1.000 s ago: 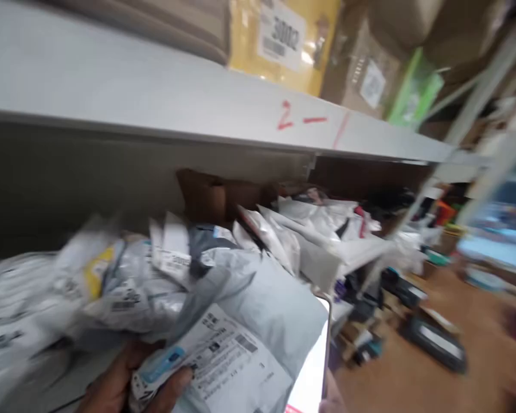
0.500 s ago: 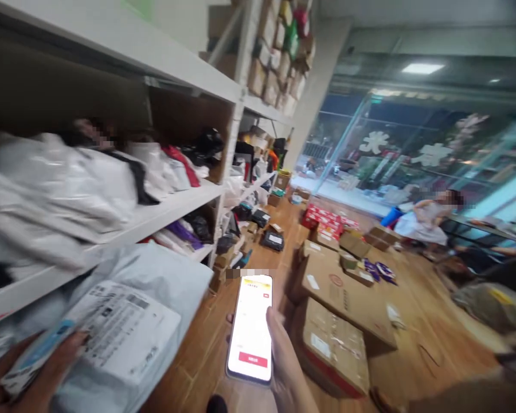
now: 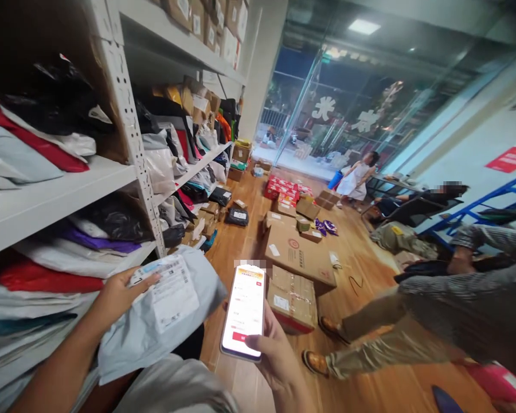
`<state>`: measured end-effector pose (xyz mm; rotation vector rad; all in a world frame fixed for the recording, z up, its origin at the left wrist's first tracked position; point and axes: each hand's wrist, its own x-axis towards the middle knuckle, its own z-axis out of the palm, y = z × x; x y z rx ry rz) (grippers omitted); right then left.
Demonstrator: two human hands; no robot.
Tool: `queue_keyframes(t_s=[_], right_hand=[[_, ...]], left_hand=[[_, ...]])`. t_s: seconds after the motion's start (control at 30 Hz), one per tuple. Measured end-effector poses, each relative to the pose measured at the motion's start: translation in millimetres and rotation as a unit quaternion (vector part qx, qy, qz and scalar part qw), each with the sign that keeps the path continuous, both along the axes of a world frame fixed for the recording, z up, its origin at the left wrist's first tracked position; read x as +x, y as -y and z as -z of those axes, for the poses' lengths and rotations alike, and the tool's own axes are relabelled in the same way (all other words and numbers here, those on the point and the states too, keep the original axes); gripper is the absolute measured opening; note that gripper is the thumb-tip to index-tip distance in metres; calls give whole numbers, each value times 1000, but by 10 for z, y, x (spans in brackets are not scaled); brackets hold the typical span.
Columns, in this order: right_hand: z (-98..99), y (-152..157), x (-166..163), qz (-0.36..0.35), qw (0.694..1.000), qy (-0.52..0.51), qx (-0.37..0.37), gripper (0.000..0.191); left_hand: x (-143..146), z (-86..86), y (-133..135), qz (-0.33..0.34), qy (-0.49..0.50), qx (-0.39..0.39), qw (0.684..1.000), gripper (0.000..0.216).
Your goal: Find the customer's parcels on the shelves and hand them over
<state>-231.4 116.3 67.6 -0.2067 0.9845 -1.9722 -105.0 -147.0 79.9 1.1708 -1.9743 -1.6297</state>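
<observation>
My left hand (image 3: 122, 295) grips a grey plastic mailer bag (image 3: 133, 347), its thumb lying across the white shipping label (image 3: 175, 298). The parcel is held out in front of me, close to the shelving. In my right hand (image 3: 279, 355) is a smartphone (image 3: 244, 312) with a lit white screen. My right thumb is over the red button low on that screen, and the other fingers wrap behind the phone, mostly hidden.
Shelves (image 3: 64, 198) full of bagged parcels line the left. Cardboard boxes (image 3: 298, 258) stand on the wooden floor ahead. A person in a patterned top (image 3: 438, 298) bends over at the right; another, in white (image 3: 356, 180), is near the glass front. A blue metal frame (image 3: 477, 206) leans right.
My view has swung right and farther along the shelves. The mailer has moved toward the phone, and my right thumb has shifted down onto the red button. The bending person has come into view.
</observation>
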Motion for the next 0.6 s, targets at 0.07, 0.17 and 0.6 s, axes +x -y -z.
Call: queue_keyframes(t_s=[0.07, 0.17, 0.6], right_hand=[[17, 29, -110, 26, 1000, 5, 12, 89], [39, 110, -288, 69, 997, 7, 21, 91], [-102, 931, -826, 167, 985, 12, 39, 78]], left_hand=[[-290, 48, 111, 53, -22, 24, 998, 59], [-737, 59, 330, 135, -48, 38, 989, 61], [-2426, -68, 1173, 399, -74, 60, 912, 54]])
